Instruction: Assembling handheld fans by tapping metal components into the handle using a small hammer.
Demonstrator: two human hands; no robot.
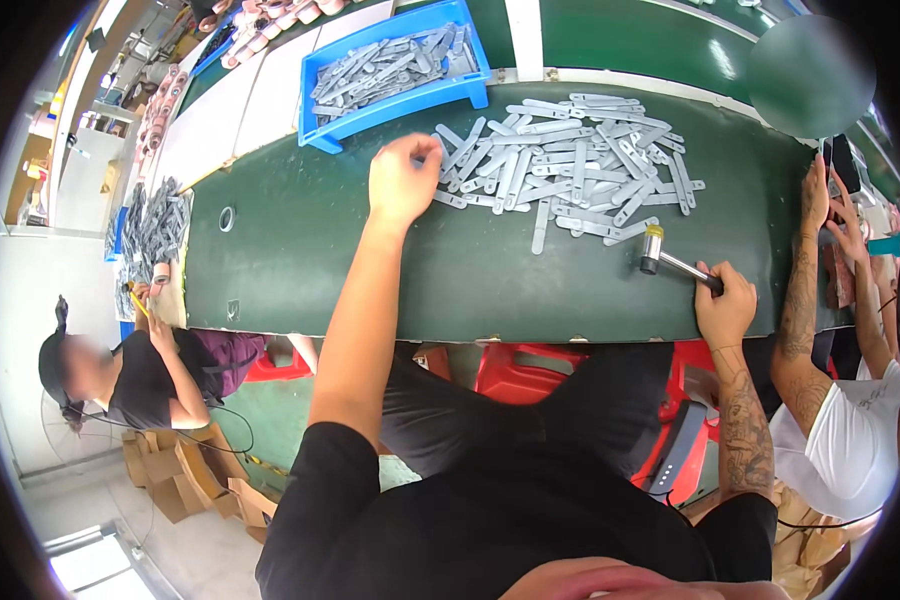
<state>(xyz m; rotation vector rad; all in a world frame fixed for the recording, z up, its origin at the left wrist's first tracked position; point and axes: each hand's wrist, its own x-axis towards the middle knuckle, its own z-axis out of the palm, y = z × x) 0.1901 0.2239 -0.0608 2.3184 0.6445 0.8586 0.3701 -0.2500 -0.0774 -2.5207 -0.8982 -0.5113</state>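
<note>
My right hand (727,302) is wrapped round the dark handle of a small two-faced mallet (686,268). Its metal head has one yellow face and one black face, and it hangs over the near right side of the green work table (300,270). Across the table, my left hand (404,180) is closed with curled fingers at the left edge of a loose pile of grey flat strips (570,165). Whatever the left fingers pinch, if anything, is hidden. The strips have rounded ends and lie crossed over one another.
Behind my left hand stands a blue bin (395,75) filled with more grey strips. A metal ring (227,219) lies at the table's left. Co-workers sit on both sides; a neighbour's hands (832,205) are close at the right. Red stools (520,372) stand under the table edge.
</note>
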